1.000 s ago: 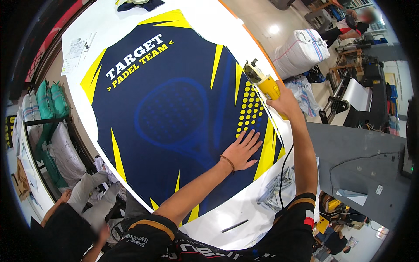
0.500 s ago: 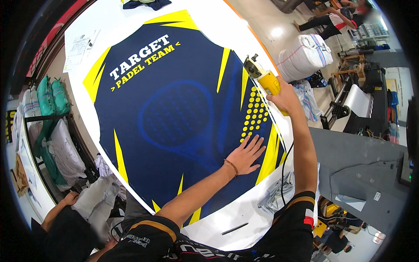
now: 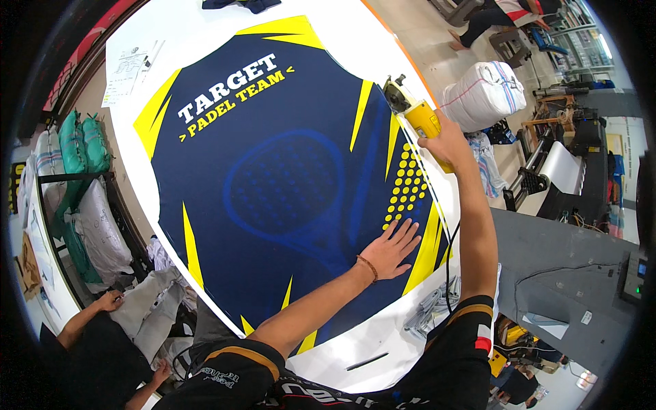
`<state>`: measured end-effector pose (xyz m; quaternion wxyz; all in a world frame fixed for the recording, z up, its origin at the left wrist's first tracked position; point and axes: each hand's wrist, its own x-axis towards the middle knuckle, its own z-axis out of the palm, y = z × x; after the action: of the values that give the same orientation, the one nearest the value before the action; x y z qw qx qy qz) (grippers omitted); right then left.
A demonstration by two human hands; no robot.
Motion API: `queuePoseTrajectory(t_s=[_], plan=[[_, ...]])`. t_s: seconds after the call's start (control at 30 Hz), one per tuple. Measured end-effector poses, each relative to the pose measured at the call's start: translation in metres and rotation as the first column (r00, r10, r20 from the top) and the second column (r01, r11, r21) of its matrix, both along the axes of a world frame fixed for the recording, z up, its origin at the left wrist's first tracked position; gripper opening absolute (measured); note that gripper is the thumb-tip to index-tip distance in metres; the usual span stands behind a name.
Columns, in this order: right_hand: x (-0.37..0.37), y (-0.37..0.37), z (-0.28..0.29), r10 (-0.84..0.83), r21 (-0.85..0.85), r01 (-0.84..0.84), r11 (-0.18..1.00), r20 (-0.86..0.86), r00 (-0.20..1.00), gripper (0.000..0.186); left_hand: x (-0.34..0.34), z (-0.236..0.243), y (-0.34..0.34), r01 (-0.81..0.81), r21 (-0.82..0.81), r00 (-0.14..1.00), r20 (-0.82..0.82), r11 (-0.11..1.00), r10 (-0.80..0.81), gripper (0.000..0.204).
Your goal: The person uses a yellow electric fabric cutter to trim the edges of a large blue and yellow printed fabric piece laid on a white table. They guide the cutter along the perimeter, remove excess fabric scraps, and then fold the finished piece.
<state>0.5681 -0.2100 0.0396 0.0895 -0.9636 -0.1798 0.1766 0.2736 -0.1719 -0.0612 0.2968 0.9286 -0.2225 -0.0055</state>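
A navy-blue printed fabric shirt panel (image 3: 205, 171) with yellow shapes and a faint racket picture lies spread on the white table. My left hand (image 3: 394, 249) presses flat on its lower right part, fingers spread, beside the yellow dots. In my right hand (image 3: 447, 142) is a yellow electric fabric cutter (image 3: 425, 121), gripped around its body. The cutter's round metal head sits at the panel's upper right edge, close to the armhole corner. Below the head, a narrow white strip runs along the side edge, apart from the panel. The cutter's black cord trails down past my right forearm.
Printed papers (image 3: 130, 68) lie at the table's far left, and a dark folded cloth (image 3: 242, 5) at its far end. A black pen-like stick (image 3: 367, 361) and grey scraps (image 3: 424, 314) lie near me. At lower left another person's hand (image 3: 109, 301) holds grey cloth. White bales stand right.
The cutter has moved a little farther up the panel's right edge, toward the armhole corner. My left hand stays flat on the fabric. The whole view has shifted slightly.
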Motion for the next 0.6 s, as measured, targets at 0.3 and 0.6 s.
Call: queuePoseTrajectory(t_s=[0.3, 0.6], plan=[[0.007, 0.016, 0.005, 0.011, 0.003, -0.011, 1.000, 0.014, 1.000, 0.092, 0.001, 0.000, 0.001, 0.000, 0.002, 1.000, 0.004, 1.000, 0.000, 0.073], [0.021, 0.027, -0.001, 0.033, -0.005, -0.032, 0.999, 0.035, 0.999, 0.091, 0.000, -0.003, -0.002, 0.028, 0.023, 0.999, -0.016, 0.999, -0.028, 0.076]])
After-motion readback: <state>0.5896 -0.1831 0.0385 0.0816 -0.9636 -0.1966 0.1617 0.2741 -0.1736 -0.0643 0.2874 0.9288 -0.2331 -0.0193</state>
